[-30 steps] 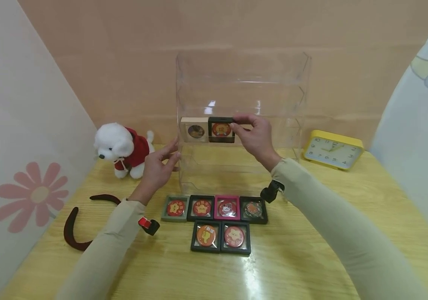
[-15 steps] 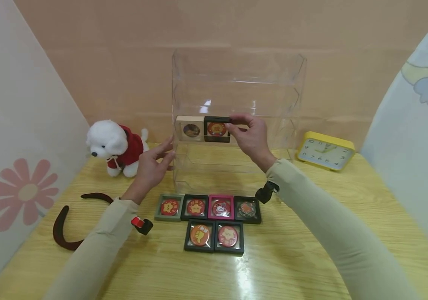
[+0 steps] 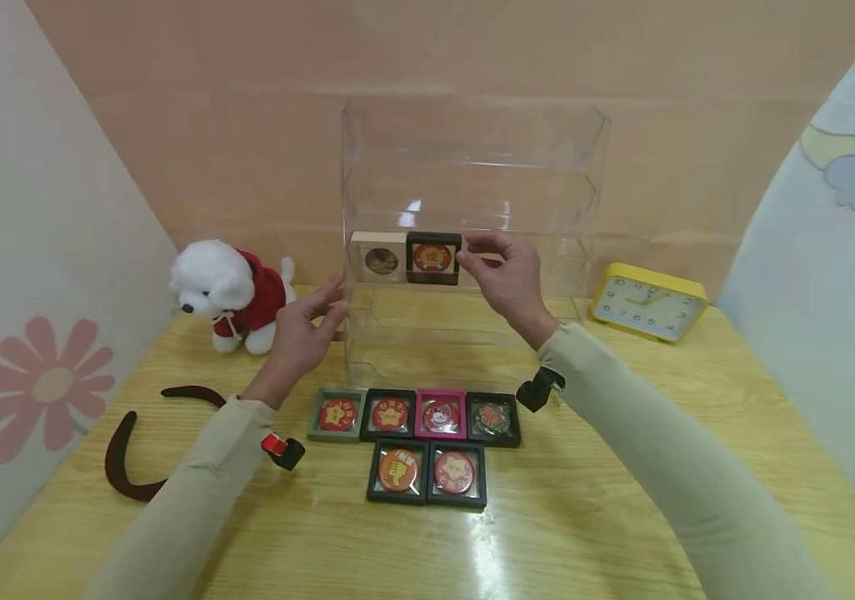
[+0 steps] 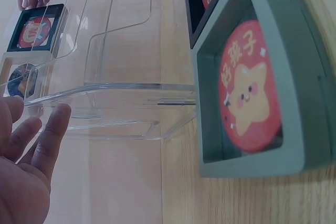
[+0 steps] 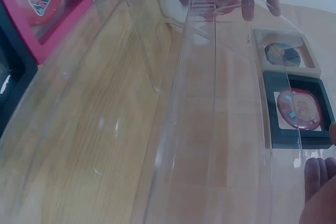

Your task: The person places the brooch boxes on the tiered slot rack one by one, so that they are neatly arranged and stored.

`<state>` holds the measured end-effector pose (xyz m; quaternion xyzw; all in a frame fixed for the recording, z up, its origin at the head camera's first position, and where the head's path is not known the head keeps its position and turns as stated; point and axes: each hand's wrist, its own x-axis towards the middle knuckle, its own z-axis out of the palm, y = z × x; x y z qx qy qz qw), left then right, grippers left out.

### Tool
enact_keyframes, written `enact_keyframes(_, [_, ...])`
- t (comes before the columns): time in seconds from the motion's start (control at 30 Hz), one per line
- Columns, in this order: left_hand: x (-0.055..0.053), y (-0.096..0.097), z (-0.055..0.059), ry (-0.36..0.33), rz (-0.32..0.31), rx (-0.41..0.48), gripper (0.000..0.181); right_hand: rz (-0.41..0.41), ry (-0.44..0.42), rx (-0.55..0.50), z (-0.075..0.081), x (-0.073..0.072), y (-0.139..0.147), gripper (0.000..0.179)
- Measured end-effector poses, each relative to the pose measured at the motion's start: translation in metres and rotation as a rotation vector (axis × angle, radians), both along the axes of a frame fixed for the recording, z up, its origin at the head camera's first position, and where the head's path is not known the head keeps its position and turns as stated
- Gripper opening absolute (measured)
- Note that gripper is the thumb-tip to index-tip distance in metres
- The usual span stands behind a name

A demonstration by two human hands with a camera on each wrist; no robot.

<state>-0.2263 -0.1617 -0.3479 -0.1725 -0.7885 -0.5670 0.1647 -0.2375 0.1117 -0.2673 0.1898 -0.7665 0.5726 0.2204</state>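
Note:
A clear tiered acrylic display rack stands at the back of the table. On its middle tier a beige-framed badge box is upright at the left end, with a black-framed red badge box right beside it. My right hand is at the black box's right edge, thumb and fingertips close to its side, fingers bent loosely and not wrapped round it. At the rack's left side is my left hand, fingers spread and fingertips at the clear side panel; the left wrist view shows these fingers by the panel's edge.
Several framed badges lie in two rows before the rack, among them a green one, a pink one and a black one. A plush dog and dark headband are at left, a yellow clock at right.
My right hand has let go of the black badge box and drawn slightly right, off its front corner. The left hand has stayed by the rack's side. The head view has shifted slightly.

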Motion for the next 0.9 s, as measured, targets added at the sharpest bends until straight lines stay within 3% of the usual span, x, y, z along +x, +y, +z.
enact_keyframes(0.2, [-0.001, 0.009, -0.004, 0.012, -0.01, 0.022, 0.044, -0.002, 0.004, 0.032, -0.007, 0.016, 0.016, 0.021])
enact_keyframes(0.4, [-0.001, 0.013, -0.006, -0.009, -0.024, 0.034, 0.045, 0.098, -0.004, 0.075, -0.037, 0.025, 0.041, 0.017])
enact_keyframes(0.5, [0.008, 0.017, 0.005, -0.024, -0.027, 0.023, 0.045, 0.145, -0.03, 0.087, -0.048, 0.036, 0.051, 0.015])
enact_keyframes(0.63, [0.021, 0.022, 0.019, -0.043, -0.027, 0.013, 0.044, 0.163, -0.082, 0.092, -0.047, 0.06, 0.057, 0.015])
enact_keyframes(0.73, [0.022, 0.022, 0.019, -0.048, -0.024, 0.018, 0.044, 0.17, -0.098, 0.084, -0.054, 0.069, 0.065, 0.015])
enact_keyframes(0.9, [0.02, 0.02, 0.015, -0.043, -0.027, 0.018, 0.045, 0.197, -0.123, 0.068, -0.084, 0.071, 0.084, 0.017])
